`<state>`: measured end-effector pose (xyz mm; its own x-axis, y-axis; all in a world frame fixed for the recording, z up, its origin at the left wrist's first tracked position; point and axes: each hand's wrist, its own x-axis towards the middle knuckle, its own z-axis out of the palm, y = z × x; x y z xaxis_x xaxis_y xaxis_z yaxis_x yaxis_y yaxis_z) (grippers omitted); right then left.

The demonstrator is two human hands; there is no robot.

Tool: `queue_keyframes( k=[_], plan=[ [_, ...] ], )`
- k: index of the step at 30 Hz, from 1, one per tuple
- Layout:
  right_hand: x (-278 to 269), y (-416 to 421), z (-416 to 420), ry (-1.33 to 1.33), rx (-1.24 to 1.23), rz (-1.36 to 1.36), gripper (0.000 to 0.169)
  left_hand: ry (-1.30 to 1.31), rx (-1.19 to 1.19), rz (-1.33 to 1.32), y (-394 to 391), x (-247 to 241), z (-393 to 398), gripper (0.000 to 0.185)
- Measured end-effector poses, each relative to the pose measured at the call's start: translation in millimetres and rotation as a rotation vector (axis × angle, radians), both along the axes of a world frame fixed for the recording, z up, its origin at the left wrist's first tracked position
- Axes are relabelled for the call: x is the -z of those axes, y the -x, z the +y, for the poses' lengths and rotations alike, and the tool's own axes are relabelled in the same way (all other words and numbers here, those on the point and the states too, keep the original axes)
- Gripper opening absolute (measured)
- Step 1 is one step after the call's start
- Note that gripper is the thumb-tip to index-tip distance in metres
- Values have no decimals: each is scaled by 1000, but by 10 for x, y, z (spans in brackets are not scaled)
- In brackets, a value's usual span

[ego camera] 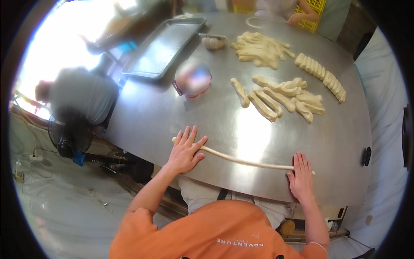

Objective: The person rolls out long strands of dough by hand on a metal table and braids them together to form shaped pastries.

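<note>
A long, thin rope of pale dough (245, 162) lies across the metal tabletop near its front edge, sagging slightly towards me in the middle. My left hand (185, 152) rests flat over its left part with fingers spread, and a rounded dough tip shows past the fingers. Over the right end lies my right hand (301, 176), palm down, fingers straight and nearly together; a small tip sticks out beyond it. Both palms press on the dough without gripping. Farther back are several thick dough strips (279, 97), some overlapping. The dough under each palm is hidden.
Behind the strips sit a heap of dough pieces (258, 50) and a curved row of dough pieces (320, 77). A metal tray (158, 48) and a blurred round object (193, 77) stand back left. Across the steel table (220, 126), another person's hand (295, 18) touches a dough strand (255, 23).
</note>
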<state>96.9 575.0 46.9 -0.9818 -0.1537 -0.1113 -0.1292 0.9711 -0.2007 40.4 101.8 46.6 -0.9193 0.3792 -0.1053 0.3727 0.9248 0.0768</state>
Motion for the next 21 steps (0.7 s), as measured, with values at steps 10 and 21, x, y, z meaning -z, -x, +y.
queue_keyframes(
  k=[10,21],
  plan=[
    [-1,695,-1813,351,-179,238,58,-797,95,75,311,374,546,60],
    [100,640,-1819,37,-147,438,59,-213,-110,363,65,33,456,58]
  ],
)
